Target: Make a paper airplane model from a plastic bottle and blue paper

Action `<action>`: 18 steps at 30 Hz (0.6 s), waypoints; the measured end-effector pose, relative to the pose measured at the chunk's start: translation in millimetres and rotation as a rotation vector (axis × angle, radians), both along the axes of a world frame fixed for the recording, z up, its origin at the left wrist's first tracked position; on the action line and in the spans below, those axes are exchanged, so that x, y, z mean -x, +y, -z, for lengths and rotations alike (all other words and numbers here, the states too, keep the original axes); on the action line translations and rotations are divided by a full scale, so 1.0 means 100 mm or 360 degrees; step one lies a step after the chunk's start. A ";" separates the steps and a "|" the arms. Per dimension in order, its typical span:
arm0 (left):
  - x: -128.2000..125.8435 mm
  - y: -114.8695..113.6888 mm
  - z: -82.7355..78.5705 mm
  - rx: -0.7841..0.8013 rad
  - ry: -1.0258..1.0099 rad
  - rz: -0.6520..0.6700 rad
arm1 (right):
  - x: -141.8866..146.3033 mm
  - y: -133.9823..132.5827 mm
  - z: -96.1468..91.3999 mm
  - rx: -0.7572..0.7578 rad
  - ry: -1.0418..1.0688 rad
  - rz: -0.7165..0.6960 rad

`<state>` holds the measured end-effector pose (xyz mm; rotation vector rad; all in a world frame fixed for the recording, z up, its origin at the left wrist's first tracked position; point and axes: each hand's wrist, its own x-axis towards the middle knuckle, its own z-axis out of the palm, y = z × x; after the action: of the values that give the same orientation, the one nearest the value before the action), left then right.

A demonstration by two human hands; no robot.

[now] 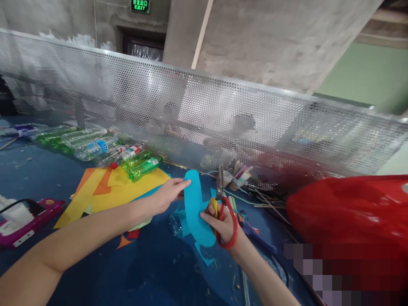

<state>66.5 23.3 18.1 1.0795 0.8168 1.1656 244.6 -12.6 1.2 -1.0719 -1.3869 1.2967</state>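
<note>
A long blue paper strip with rounded ends is stretched between my hands above the table. My left hand pinches its upper left edge between thumb and fingers. With my right hand I hold red-and-yellow-handled scissors, blades pointing up and away from the paper. The same hand's thumb presses on the strip's lower right part. Behind the strip lies a clear plastic bottle with blue paper about it, partly hidden. Blue paper scraps are scattered below.
Yellow sheets and orange paper lie left, before a row of plastic bottles. A magenta power strip sits far left. A perforated metal screen runs behind the table. A red plastic bag bulges at right.
</note>
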 end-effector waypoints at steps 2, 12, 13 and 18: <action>0.01 0.03 0.02 -0.0029 -0.0023 0.0068 | 0.00 0.01 0.00 -0.0031 0.0031 0.0009; 0.00 -0.19 -0.11 -0.0376 0.0271 0.0532 | -0.10 0.01 -0.02 0.0185 0.0215 0.0223; 0.00 -0.23 -0.14 -0.0507 0.0352 0.0570 | -0.11 0.01 -0.03 0.0220 0.0268 0.0219; 0.01 -0.32 -0.19 -0.1046 0.0682 0.0583 | -0.14 -0.02 -0.08 0.0256 0.0385 0.0134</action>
<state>65.5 -9.2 37.1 1.9806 0.5179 0.9107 258.8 -15.0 9.7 -1.0300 -1.0620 1.4426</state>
